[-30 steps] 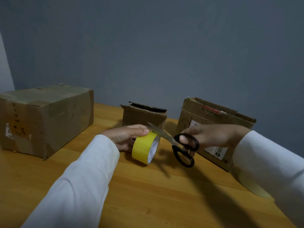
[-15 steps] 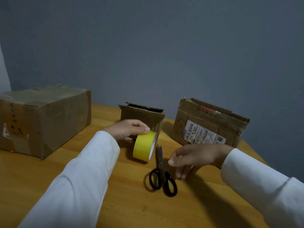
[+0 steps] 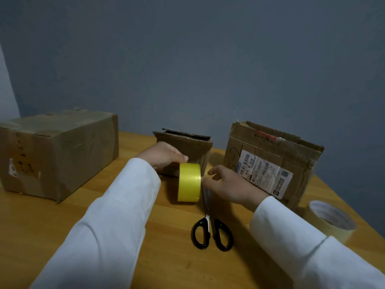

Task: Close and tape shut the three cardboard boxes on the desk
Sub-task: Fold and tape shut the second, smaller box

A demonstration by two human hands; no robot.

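So the yellow tape roll (image 3: 189, 182) is being held upright on its edge, pretty much dead centre on the wooden desk (image 3: 62, 222), and everything else can be placed off it. It's gripped from the far side by the left hand (image 3: 164, 156), fingers curled over the top of the roll. The right hand (image 3: 229, 187) is brought in on the roll's right face, fingers loosely spread with the tips touching or almost touching the edge; whether anything is actually pinched there can't be made out, so it's read as an open hand.

Just behind the roll, a small cardboard box (image 3: 185, 147) is seen with its top flaps not sealed, corrugated edges showing. Off to the roll's right, a medium cardboard box (image 3: 270, 163) with a white shipping label (image 3: 264, 174) is parked, top flaps standing loose. Well to the roll's left, the big cardboard box (image 3: 58, 151) is sat with its top flaps folded down and old tape across it.

Black-handled scissors (image 3: 210, 230) are laid flat on the desk just in front of the roll, blades pointing toward it, nothing holding them. A second, clear tape roll (image 3: 331, 220) is lying flat far out to the right, near the desk edge. Both arms are covered by white sleeves (image 3: 108, 226).
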